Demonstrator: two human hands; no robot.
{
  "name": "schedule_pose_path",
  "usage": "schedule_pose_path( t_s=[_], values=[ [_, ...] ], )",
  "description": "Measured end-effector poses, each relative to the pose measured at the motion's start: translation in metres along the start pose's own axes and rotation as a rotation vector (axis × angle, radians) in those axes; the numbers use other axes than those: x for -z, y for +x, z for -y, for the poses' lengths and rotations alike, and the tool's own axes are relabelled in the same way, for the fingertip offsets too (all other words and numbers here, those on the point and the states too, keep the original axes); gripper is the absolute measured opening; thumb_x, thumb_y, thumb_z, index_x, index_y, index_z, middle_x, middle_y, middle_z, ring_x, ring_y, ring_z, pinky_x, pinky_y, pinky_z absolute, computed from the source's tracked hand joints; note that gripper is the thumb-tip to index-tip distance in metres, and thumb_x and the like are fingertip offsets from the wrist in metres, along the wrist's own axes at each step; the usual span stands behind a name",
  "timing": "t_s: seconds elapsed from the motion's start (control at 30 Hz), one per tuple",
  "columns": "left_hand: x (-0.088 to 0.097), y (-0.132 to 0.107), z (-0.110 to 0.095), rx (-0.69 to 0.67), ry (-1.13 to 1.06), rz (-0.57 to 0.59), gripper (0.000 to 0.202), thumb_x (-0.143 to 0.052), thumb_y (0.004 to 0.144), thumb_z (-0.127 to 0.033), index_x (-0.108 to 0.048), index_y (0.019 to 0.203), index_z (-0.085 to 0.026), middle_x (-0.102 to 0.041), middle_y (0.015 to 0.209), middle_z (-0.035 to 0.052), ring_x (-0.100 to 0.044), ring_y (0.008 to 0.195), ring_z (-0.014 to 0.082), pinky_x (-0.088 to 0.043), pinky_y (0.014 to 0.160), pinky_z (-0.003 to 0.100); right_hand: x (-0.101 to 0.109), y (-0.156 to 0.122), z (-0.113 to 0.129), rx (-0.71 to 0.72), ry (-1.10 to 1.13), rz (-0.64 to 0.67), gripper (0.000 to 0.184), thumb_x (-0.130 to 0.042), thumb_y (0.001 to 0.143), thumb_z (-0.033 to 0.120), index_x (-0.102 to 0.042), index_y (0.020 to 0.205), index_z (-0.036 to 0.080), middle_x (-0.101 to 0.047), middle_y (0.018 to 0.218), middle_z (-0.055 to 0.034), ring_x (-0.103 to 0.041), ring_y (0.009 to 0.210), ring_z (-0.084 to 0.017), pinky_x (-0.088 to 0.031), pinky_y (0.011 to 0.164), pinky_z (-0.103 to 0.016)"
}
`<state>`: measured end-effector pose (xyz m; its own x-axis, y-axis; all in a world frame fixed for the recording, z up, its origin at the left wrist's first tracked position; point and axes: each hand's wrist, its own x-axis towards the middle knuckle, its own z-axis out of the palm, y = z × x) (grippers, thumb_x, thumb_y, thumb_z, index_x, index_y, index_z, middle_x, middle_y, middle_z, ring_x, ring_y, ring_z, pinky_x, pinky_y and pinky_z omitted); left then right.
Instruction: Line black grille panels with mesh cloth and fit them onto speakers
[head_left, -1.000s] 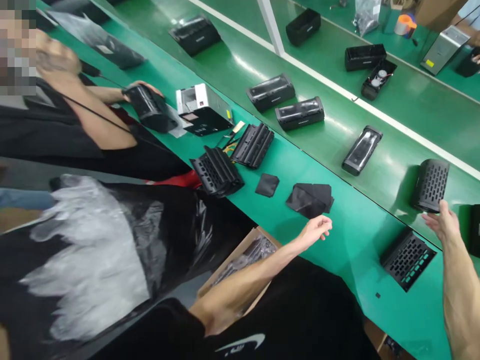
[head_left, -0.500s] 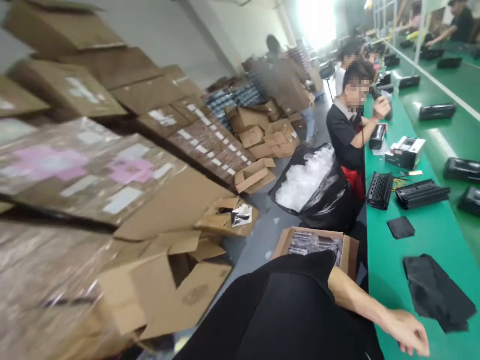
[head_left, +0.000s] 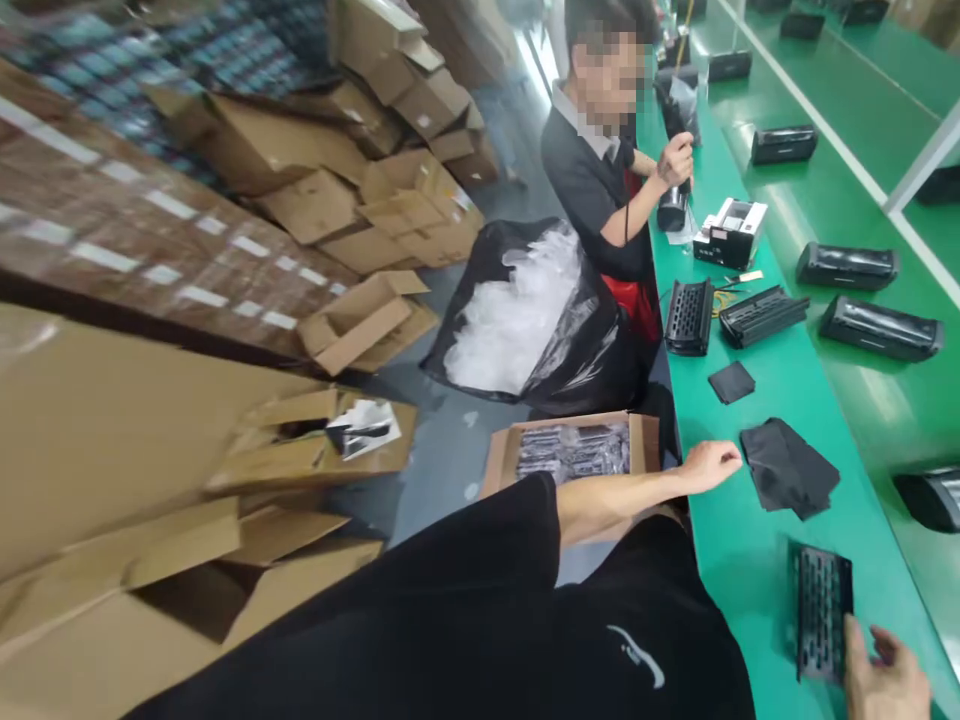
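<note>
My left hand point(head_left: 709, 466) rests on the near edge of the green bench point(head_left: 750, 570), fingers curled in with nothing in them. Its fingertips point at a pile of black cloth pieces point(head_left: 789, 466) just to its right. At the bottom right, my right hand point(head_left: 886, 676) grips the lower corner of a flat black perforated grille panel point(head_left: 822, 605) lying on the bench. My thumb is over the panel's edge. An open cardboard box of wrapped black parts point(head_left: 574, 450) stands on the floor beside my left forearm.
A co-worker in a black shirt point(head_left: 592, 185) holds a black speaker point(head_left: 673, 210) farther along the bench. Black grilles point(head_left: 688, 315), a small cloth square point(head_left: 732, 381) and a white box point(head_left: 731, 232) lie there. Speakers point(head_left: 879, 327) ride the conveyor. A black bag of clear plastic point(head_left: 525, 315) and several cartons point(head_left: 225, 300) fill the floor.
The view swung left off the bench, then partly back. My left hand pulled back to the bench edge by the cloth pile. My right hand came back into view on a grille panel.
</note>
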<state>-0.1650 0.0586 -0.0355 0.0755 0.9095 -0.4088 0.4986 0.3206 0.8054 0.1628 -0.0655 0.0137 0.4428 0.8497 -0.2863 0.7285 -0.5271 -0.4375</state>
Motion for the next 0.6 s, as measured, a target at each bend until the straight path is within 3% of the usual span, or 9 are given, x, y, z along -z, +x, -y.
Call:
schedule_pose_path(
  t_s=[0.03, 0.1, 0.17, 0.23, 0.33, 0.47, 0.53, 0.6],
  values=[
    [0.002, 0.006, -0.001, -0.020, 0.017, -0.027, 0.016, -0.062, 0.094, -0.030, -0.075, 0.099, -0.023, -0.077, 0.104, 0.0025, -0.066, 0.105, 0.0207, -0.050, 0.103, 0.035, -0.006, 0.002, 0.019, -0.018, -0.018, -0.031, 0.043, -0.057, 0.074, 0.076, -0.060, 0.075, 0.033, -0.067, 0.074, -0.0111, -0.066, 0.072, -0.038, -0.047, 0.062, -0.048],
    [0.004, 0.019, -0.004, -0.049, 0.051, -0.077, 0.015, -0.063, 0.095, -0.030, -0.076, 0.098, -0.022, -0.076, 0.110, 0.0049, -0.063, 0.113, 0.0231, -0.047, 0.108, 0.039, -0.030, 0.007, 0.065, 0.081, 0.025, 0.061, 0.046, -0.048, 0.083, 0.073, -0.063, 0.081, 0.030, -0.071, 0.083, -0.0110, -0.068, 0.079, -0.034, -0.050, 0.070, -0.045],
    [0.003, 0.031, -0.008, -0.072, 0.074, -0.105, 0.016, -0.063, 0.096, -0.029, -0.076, 0.099, -0.021, -0.075, 0.113, 0.0075, -0.061, 0.117, 0.0251, -0.046, 0.111, 0.042, -0.063, 0.014, 0.107, 0.156, 0.048, 0.143, 0.043, -0.049, 0.085, 0.068, -0.066, 0.086, 0.028, -0.073, 0.090, -0.0095, -0.068, 0.084, -0.030, -0.050, 0.076, -0.040],
    [0.002, 0.040, -0.012, -0.103, 0.078, -0.097, 0.015, -0.063, 0.096, -0.029, -0.075, 0.098, -0.021, -0.074, 0.114, 0.0083, -0.060, 0.116, 0.0251, -0.045, 0.113, 0.042, -0.093, 0.021, 0.133, 0.134, 0.026, 0.132, 0.042, -0.049, 0.087, 0.063, -0.068, 0.091, 0.025, -0.073, 0.097, -0.0137, -0.067, 0.086, -0.030, -0.049, 0.072, -0.040],
    [0.005, 0.042, -0.015, -0.146, 0.041, -0.051, 0.012, -0.066, 0.095, -0.028, -0.075, 0.099, -0.022, -0.074, 0.116, 0.0068, -0.060, 0.117, 0.0226, -0.043, 0.114, 0.039, -0.115, 0.031, 0.139, 0.102, 0.016, 0.120, 0.045, -0.044, 0.090, 0.057, -0.071, 0.095, 0.021, -0.071, 0.103, -0.0194, -0.066, 0.087, -0.032, -0.048, 0.071, -0.041],
    [0.013, 0.027, -0.012, -0.082, -0.054, -0.030, 0.019, -0.061, 0.098, -0.034, -0.074, 0.105, -0.021, -0.073, 0.116, 0.0070, -0.062, 0.114, 0.0209, -0.046, 0.110, 0.036, -0.101, 0.043, 0.122, 0.130, 0.091, 0.172, 0.049, -0.045, 0.087, 0.061, -0.072, 0.095, 0.021, -0.072, 0.101, -0.0179, -0.066, 0.092, -0.032, -0.049, 0.081, -0.041],
    [0.012, 0.017, -0.010, 0.008, -0.114, 0.007, 0.034, -0.052, 0.102, -0.045, -0.073, 0.103, -0.018, -0.075, 0.106, 0.0077, -0.066, 0.102, 0.0200, -0.052, 0.098, 0.035, -0.088, 0.050, 0.116, 0.117, 0.147, 0.191, 0.054, -0.046, 0.085, 0.067, -0.071, 0.093, 0.020, -0.073, 0.093, -0.0157, -0.066, 0.089, -0.032, -0.050, 0.081, -0.041],
    [0.005, 0.010, -0.011, 0.094, -0.171, 0.117, 0.058, -0.041, 0.103, -0.063, -0.072, 0.092, -0.016, -0.075, 0.089, 0.0077, -0.068, 0.081, 0.0185, -0.056, 0.079, 0.033, -0.079, 0.057, 0.114, 0.094, 0.214, 0.213, 0.061, -0.045, 0.084, 0.074, -0.070, 0.092, 0.020, -0.071, 0.083, -0.0125, -0.064, 0.082, -0.030, -0.050, 0.078, -0.040]
  ],
)
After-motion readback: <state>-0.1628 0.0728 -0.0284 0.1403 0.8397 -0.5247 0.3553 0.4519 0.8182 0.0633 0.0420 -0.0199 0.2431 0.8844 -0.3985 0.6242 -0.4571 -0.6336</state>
